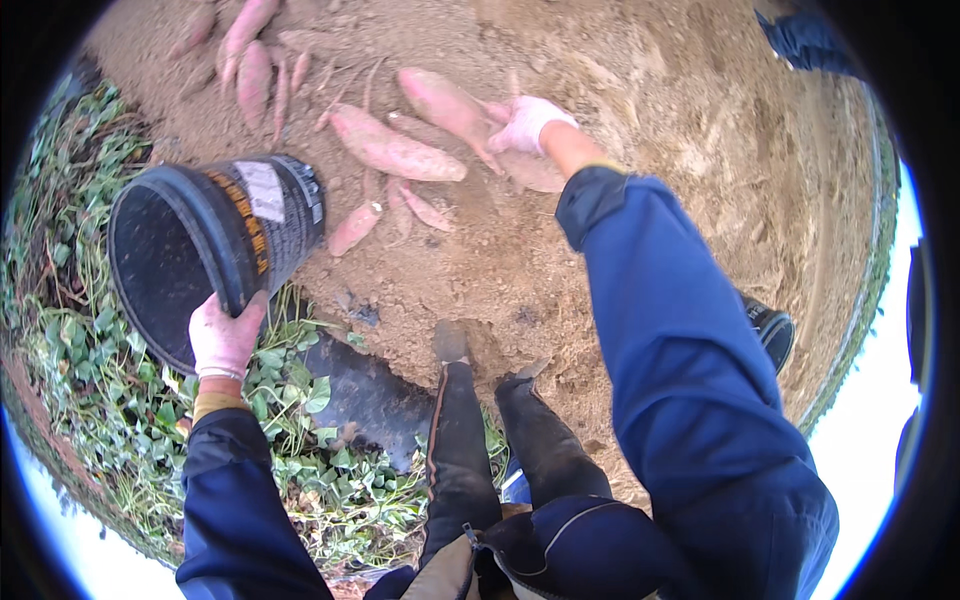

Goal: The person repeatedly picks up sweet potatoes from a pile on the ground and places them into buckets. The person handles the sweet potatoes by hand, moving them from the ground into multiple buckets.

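My left hand, in a pinkish glove, grips the rim of a black plastic bucket. The bucket is tipped on its side, its mouth facing me and to the left; no contents show in the dark interior. At the upper middle, my gloved right hand has its fingers closed at the narrow end of a large sweet potato. That hand partly hides the tapering end. Another large sweet potato lies between the bucket and my right hand. Smaller ones, including a short sweet potato, rest on the soil nearby.
More sweet potatoes lie at the upper left. Leafy vines cover the left side, beside black plastic film. A second black bucket stands right, partly behind my arm. Another person's trouser leg shows at the upper right.
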Action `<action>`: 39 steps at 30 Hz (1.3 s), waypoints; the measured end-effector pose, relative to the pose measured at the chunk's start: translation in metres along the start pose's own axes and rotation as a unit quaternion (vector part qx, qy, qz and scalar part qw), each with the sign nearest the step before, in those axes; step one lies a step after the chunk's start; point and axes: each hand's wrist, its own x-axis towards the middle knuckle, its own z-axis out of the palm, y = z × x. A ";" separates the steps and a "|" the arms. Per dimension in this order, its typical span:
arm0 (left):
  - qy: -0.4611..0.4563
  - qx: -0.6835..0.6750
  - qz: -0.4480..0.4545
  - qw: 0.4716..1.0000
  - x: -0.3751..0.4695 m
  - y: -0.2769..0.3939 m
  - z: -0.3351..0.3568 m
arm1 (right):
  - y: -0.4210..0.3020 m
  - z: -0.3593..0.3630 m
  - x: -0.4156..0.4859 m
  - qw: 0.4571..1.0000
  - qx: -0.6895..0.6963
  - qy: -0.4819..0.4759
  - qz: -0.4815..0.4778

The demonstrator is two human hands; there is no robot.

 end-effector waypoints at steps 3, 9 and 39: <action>-0.015 0.035 -0.008 0.999 -0.001 0.005 -0.004 | -0.011 0.000 0.005 0.995 -0.076 -0.071 0.009; -0.034 0.087 0.030 0.995 0.000 0.005 -0.005 | 0.037 0.021 -0.072 0.977 0.121 0.161 0.065; -0.060 0.060 0.060 0.995 0.002 -0.006 0.000 | 0.034 0.041 0.013 0.921 0.284 0.169 0.207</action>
